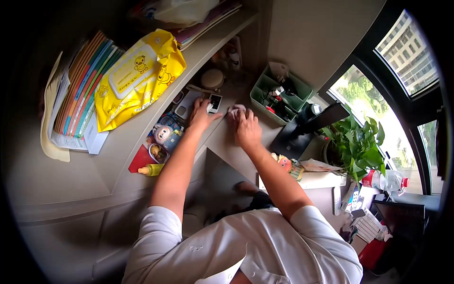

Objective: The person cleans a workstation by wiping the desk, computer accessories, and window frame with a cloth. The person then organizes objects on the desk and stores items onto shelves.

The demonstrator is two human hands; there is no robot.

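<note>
My right hand [248, 128] presses a crumpled pale pinkish cloth [236, 110] onto the desk top, fingers bunched over it. To its left, my left hand [201, 116] reaches over the desk with thumb spread away from the fingers. Its fingertips are beside a small white-framed device with a dark screen [215, 101]; a small white bit shows near them, too small to name. A white object with a rounded opening [185, 108] lies just left of that hand. Nearer my left forearm are a plush doll [163, 134] and a yellow bottle [151, 170].
A green organizer [257, 94] filled with small items stands at the right, beside a black stand [295, 135] and a potted plant [354, 146]. Overhanging the left is a shelf [208, 53] with books [87, 87] and a yellow wipes pack [142, 78]. A round beige case [212, 79] sits behind.
</note>
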